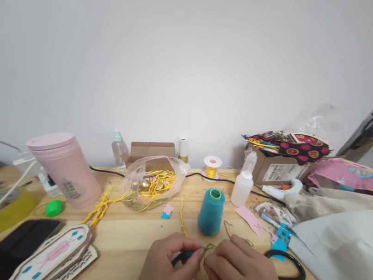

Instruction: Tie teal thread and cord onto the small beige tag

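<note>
My left hand (171,266) is closed, thumb against index finger, on a thin green cord (209,247). A dark blue piece, whose kind I cannot make out, shows inside the curl of its fingers. Close by on the right, my right hand (245,277) is closed too, its fingers bent down at the other side of the cord. The cord makes a small loop or knot between the two hands. Just behind them stands a teal thread cone (211,215). Black-handled scissors (305,272) lie beside my right hand, their blades out of sight.
Behind are a plastic bag (130,183) with yellow cord and gold bells, a yellow wire spool (212,167), a squeeze bottle (242,189) and a glue gun (284,192). Leftward are a pink tumbler (66,171), a phone (14,250) and wooden tags (55,256). White cloth (347,257) lies right.
</note>
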A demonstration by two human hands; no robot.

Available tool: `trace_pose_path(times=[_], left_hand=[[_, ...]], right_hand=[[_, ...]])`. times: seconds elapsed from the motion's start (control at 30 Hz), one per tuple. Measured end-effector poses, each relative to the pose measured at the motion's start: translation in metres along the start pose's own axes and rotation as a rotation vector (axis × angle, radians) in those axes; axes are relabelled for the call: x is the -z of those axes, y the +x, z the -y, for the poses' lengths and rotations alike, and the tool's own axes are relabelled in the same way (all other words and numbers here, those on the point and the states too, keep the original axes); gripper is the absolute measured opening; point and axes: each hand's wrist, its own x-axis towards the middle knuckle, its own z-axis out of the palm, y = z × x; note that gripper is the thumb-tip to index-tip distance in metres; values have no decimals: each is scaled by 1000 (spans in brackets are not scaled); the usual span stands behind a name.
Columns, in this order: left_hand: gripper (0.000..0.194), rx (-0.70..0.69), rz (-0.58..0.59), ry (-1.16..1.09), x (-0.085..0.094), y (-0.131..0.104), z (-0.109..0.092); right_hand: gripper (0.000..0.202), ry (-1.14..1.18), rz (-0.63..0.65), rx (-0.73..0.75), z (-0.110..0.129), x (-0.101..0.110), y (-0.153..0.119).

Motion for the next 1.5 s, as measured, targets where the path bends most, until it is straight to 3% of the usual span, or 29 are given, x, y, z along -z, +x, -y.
trace_pose_path(times=[0.07, 0.13, 0.27, 0.43, 0.6, 0.77, 0.87, 1.0, 1.13, 1.23, 1.33, 1.4, 1.5], left_hand=[[13, -79, 13, 72, 1, -2, 0], [14, -134, 43, 115, 1, -3, 1], [15, -175, 85, 143, 0, -3, 3], [17, -155, 118, 161, -1, -3, 1], [15, -151, 61, 162, -2, -3, 0], [13, -218, 100, 182, 2, -3, 0], [13, -305, 85, 180, 5, -3, -1], [12, -530, 44, 225, 7, -2, 0], [12, -672, 23, 301, 7, 1, 0], [12, -610, 52, 268, 7, 1, -1], [12, -372, 75, 120, 7, -1, -3], [11, -156, 75, -24, 5, -1, -3], [12, 83, 63, -203, 3, 1, 0]], right_hand=[[20, -12, -26, 31, 0, 3, 0], [17, 119, -29, -34, 0, 6, 1], [14, 451, 61, -327, -2, 10, 6], [18, 660, 138, -652, -2, 10, 13], [21, 699, 127, -692, -2, 9, 13], [21, 716, 119, -702, -5, 7, 11], [25, 938, 158, -835, -6, 0, 9], [26, 1322, 242, -1022, -4, -7, 5], [17, 1486, 352, -1055, -4, -7, 2], [17, 1476, 391, -1019, -6, -5, 2], [23, 1308, 391, -990, -10, -6, 2], [21, 1049, 327, -892, -13, -4, 3], [10, 555, 106, -636, -15, 2, 5]])
